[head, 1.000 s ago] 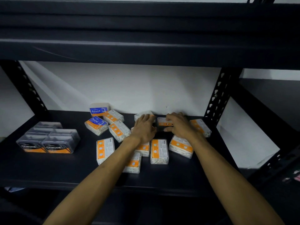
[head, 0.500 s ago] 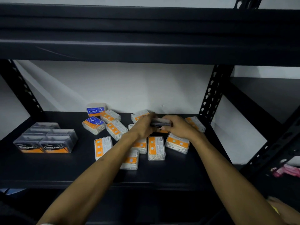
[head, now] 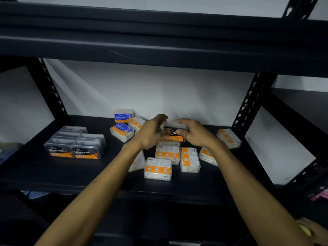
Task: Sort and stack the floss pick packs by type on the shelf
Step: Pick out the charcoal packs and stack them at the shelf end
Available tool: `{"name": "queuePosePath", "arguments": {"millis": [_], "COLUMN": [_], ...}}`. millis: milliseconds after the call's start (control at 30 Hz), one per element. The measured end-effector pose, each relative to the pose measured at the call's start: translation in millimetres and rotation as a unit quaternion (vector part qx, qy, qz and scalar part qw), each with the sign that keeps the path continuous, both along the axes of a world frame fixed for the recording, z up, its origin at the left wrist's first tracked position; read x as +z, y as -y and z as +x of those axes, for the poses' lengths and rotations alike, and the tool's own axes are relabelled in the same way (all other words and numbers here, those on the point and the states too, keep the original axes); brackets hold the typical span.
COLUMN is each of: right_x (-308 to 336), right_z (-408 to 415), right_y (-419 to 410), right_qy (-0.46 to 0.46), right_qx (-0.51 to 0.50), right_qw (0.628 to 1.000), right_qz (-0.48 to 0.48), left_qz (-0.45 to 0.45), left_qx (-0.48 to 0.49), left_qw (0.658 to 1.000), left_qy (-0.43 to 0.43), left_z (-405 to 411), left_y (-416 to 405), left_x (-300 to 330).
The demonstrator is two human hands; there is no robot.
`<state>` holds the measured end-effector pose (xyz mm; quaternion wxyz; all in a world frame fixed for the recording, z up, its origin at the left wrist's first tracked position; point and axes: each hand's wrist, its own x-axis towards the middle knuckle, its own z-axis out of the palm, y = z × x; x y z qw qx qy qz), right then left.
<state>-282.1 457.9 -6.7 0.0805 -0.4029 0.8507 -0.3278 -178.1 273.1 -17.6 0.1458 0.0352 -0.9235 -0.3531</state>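
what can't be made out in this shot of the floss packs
Head view only:
- Charcoal pack: its label is partly covered by the left hand and right hand.
- Pack under the left forearm: mostly hidden.
- Orange-label packs: print too small.

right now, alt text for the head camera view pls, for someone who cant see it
Two bare hands, left hand and right hand, hold a Charcoal floss pick pack above a scatter of orange-labelled packs on a black shelf. A tidy Charcoal stack sits at left, with two blue Round packs near the back wall.
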Motion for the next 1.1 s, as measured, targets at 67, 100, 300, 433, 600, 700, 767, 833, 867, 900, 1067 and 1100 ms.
{"name": "queuePosePath", "arguments": {"millis": [67, 100, 300, 433, 600, 700, 767, 833, 867, 900, 1067, 1100], "right_x": [4.4, 6.7, 13.8, 15.3, 10.1, 5.1, 4.0, 3.9, 3.5, 2.8, -5.6, -6.8], "right_z": [12.5, 19.4, 59.2, 85.0, 103.8, 108.6, 109.6, 109.4, 109.6, 111.0, 119.5, 120.3], "right_y": [20.9, 32.7, 116.0, 175.4, 226.0, 242.9, 250.4, 254.1, 255.8, 257.3, 264.6, 265.6], "right_qy": [0.003, -0.001, -0.039, -0.028, -0.017, -0.014, -0.005, 0.016, 0.03, 0.041, 0.063, 0.064], "right_qx": [0.018, 0.024, 0.038, 0.048, 0.038, 0.042, 0.037, 0.023, 0.017, 0.017, 0.025, 0.02], "right_qw": [1.0, 1.0, 0.998, 0.998, 0.998, 0.997, 0.998, 0.998, 0.998, 0.997, 0.995, 0.995], "right_qz": [0.008, 0.011, 0.027, 0.026, 0.039, 0.057, 0.052, 0.054, 0.059, 0.068, 0.076, 0.075], "left_qz": [-0.018, -0.02, -0.079, -0.069, -0.096, -0.105, -0.1, -0.109, -0.118, -0.124, -0.11, -0.11], "left_qx": [0.018, 0.029, 0.116, 0.163, 0.185, 0.201, 0.194, 0.176, 0.169, 0.166, 0.169, 0.167], "left_qw": [1.0, 0.999, 0.99, 0.984, 0.978, 0.973, 0.974, 0.976, 0.977, 0.976, 0.978, 0.978], "left_qy": [-0.001, 0.0, -0.003, 0.001, 0.02, 0.043, 0.057, 0.063, 0.063, 0.061, 0.059, 0.057], "left_z": [21.9, 34.3, 108.2, 150.4, 175.9, 178.5, 178.6, 176.8, 175.8, 174.5, 170.0, 170.0], "left_y": [22.1, 35.7, 134.0, 191.0, 243.7, 256.3, 255.1, 253.7, 253.5, 254.2, 257.5, 258.1], "left_x": [8.8, 11.7, 18.9, 21.8, 6.5, -8.0, -14.3, -22.2, -26.4, -31.4, -39.5, -39.7]}}
